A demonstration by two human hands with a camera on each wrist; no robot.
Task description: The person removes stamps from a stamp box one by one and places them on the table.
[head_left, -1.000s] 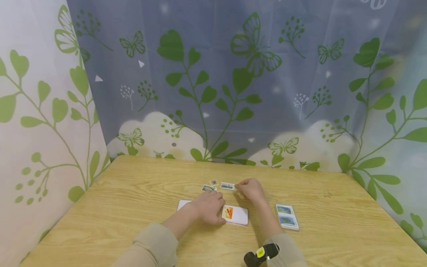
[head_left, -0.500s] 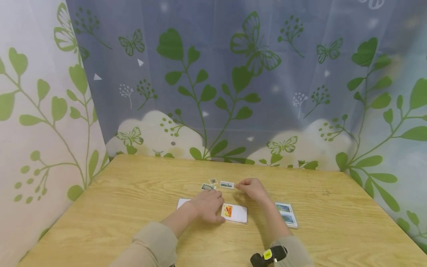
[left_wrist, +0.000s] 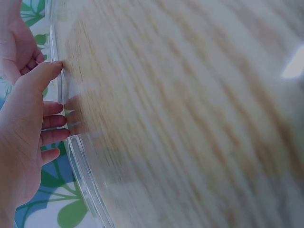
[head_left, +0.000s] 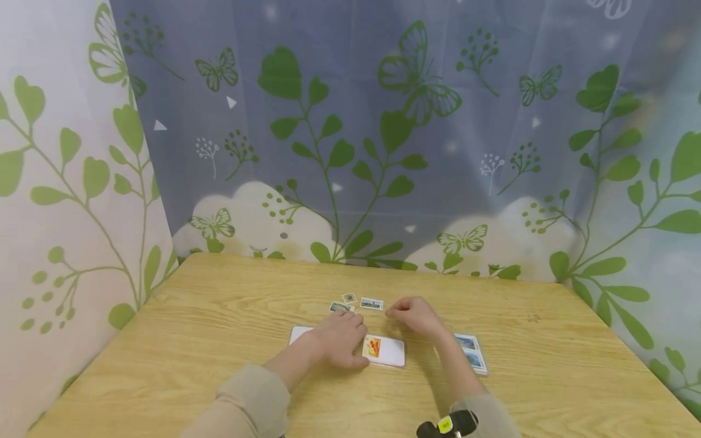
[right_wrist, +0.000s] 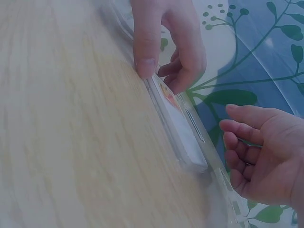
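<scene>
My left hand (head_left: 338, 342) lies across a small album with white pages (head_left: 393, 351), thumb at its near edge and fingers over its far edge. The hand hides the album's middle. An orange-and-yellow picture stamp (head_left: 372, 347) shows on the page beside the thumb. Just right of a wide landscape stamp (head_left: 372, 303) hovers my right hand (head_left: 415, 316). Its fingers are loosely bent, and the right wrist view shows thumb and forefinger apart with nothing between them. A greenish stamp (head_left: 341, 306) lies by the left fingertips, with a small square stamp (head_left: 349, 298) behind it.
A flat case (head_left: 477, 348) with two blue-green pictures lies on the right, partly covered by my right forearm. Everything rests on a wood-grain table (head_left: 246, 298). A patterned cloth (head_left: 350, 152) hangs along the table's back edge.
My right hand's fingertips have drawn slightly away from the wide stamp, toward me. The right forearm has shifted right and now overlaps the flat case. The left hand stays on the album.
</scene>
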